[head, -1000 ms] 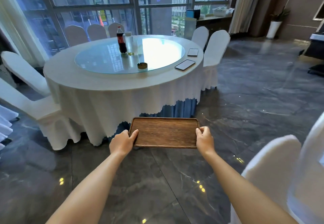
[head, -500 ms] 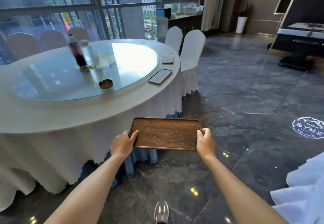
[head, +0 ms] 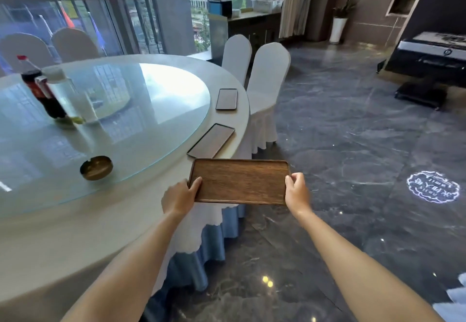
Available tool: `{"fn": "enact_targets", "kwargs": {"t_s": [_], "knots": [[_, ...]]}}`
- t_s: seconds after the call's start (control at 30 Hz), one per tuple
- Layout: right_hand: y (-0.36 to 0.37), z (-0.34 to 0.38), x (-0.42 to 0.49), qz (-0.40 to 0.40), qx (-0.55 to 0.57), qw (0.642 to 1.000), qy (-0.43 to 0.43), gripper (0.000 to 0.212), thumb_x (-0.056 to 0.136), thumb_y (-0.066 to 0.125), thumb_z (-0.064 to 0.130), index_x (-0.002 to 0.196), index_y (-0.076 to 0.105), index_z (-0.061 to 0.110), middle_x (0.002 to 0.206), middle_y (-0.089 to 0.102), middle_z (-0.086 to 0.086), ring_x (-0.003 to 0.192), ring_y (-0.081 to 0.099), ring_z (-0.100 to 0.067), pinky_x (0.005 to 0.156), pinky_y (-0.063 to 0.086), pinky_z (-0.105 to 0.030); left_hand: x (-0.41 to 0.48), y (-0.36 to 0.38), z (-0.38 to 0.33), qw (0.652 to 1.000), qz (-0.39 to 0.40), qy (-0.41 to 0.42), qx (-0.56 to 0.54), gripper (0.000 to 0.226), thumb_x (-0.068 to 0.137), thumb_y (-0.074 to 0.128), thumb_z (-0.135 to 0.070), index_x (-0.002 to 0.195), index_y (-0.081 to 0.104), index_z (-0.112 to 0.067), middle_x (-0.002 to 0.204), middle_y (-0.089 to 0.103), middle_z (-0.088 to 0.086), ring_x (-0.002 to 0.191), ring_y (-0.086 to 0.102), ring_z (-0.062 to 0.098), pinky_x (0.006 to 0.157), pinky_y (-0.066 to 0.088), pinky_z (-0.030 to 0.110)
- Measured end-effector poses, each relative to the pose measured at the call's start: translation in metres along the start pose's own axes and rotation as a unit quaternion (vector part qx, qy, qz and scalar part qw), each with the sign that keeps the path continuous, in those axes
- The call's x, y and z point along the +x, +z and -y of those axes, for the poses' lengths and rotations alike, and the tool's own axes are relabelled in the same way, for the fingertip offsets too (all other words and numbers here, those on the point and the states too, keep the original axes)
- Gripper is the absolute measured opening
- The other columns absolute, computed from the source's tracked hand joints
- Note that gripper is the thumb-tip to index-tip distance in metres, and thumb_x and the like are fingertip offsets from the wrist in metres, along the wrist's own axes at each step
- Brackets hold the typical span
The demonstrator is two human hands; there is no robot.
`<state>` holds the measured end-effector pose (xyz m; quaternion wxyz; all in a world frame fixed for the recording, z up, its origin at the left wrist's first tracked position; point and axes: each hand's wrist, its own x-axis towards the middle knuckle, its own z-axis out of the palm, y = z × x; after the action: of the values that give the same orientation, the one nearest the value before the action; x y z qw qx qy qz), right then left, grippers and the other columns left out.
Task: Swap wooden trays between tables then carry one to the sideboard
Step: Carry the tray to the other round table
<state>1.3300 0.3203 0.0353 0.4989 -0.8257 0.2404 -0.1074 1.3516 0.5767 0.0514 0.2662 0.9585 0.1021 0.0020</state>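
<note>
I hold an empty dark wooden tray (head: 240, 181) level in front of me, over the right edge of the round table (head: 75, 233). My left hand (head: 180, 197) grips its left short edge and my right hand (head: 296, 192) grips its right short edge. Two more flat wooden trays lie on the table's rim: a nearer tray (head: 211, 140) just beyond the one I hold, and a farther tray (head: 226, 99). A dark sideboard (head: 253, 28) stands by the window at the back.
The table has a glass turntable (head: 131, 125) with a cola bottle (head: 41, 92), a clear bottle (head: 66, 95) and a brass ashtray (head: 96, 167). Two white-covered chairs (head: 267, 87) stand at its right side. Dark marble floor (head: 353, 145) spreads to the right, with a black stand (head: 428, 69) far right.
I have walked up to the table, which now fills the left of the view. The tray in my hands has come from over the floor to the table's edge. My grip is unchanged.
</note>
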Motion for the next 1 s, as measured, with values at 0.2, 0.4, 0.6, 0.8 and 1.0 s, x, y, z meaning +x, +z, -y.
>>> {"fn": "enact_targets", "kwargs": {"t_s": [0.2,0.4,0.6,0.8,1.0], "knots": [[0.03,0.016,0.118,0.042,-0.037,0.998,-0.021,0.03,0.098,0.034,0.024,0.114,0.046,0.002,0.09,0.051,-0.007,0.089,0.053,-0.031,0.073,0.035,-0.032,0.094,0.036,-0.033,0.999,-0.006,-0.046,-0.013,0.047,0.093,0.037,-0.05,0.074,0.052,-0.01,0.098,0.068,0.019,0.095,0.06,0.036,0.069,0.037,0.034],[0.081,0.038,0.254,0.142,-0.07,0.985,-0.068,0.033,0.099,0.034,0.023,0.119,0.047,0.001,0.11,0.061,-0.02,0.087,0.05,-0.026,0.072,0.033,-0.03,0.178,0.081,-0.056,0.987,-0.043,-0.153,-0.036,0.051,0.094,0.037,-0.049,0.087,0.06,-0.004,0.103,0.068,0.021,0.1,0.06,0.038,0.071,0.037,0.034],[0.124,0.067,0.358,0.256,-0.107,0.953,-0.121,0.034,0.099,0.031,0.026,0.118,0.045,0.002,0.108,0.06,-0.02,0.094,0.055,-0.032,0.076,0.042,-0.038,0.227,0.107,-0.084,0.961,-0.085,-0.256,-0.055,0.053,0.096,0.034,-0.045,0.095,0.063,-0.001,0.107,0.067,0.023,0.103,0.06,0.039,0.079,0.045,0.038],[0.178,0.084,0.402,0.366,-0.143,0.905,-0.166,0.034,0.099,0.031,0.029,0.115,0.046,0.003,0.096,0.057,-0.013,0.086,0.053,-0.026,0.076,0.044,-0.038,0.245,0.116,-0.084,0.929,-0.104,-0.353,-0.034,0.053,0.098,0.029,-0.041,0.105,0.064,-0.002,0.113,0.065,0.024,0.106,0.058,0.041,0.083,0.046,0.039],[0.228,0.084,0.421,0.41,-0.24,0.852,-0.221,0.034,0.1,0.026,0.031,0.113,0.045,0.006,0.091,0.056,-0.008,0.085,0.055,-0.029,0.072,0.039,-0.034,0.262,0.136,-0.062,0.915,-0.092,-0.391,-0.033,0.052,0.099,0.025,-0.036,0.104,0.062,0.0,0.112,0.065,0.023,0.106,0.057,0.04,0.082,0.045,0.038]]}}
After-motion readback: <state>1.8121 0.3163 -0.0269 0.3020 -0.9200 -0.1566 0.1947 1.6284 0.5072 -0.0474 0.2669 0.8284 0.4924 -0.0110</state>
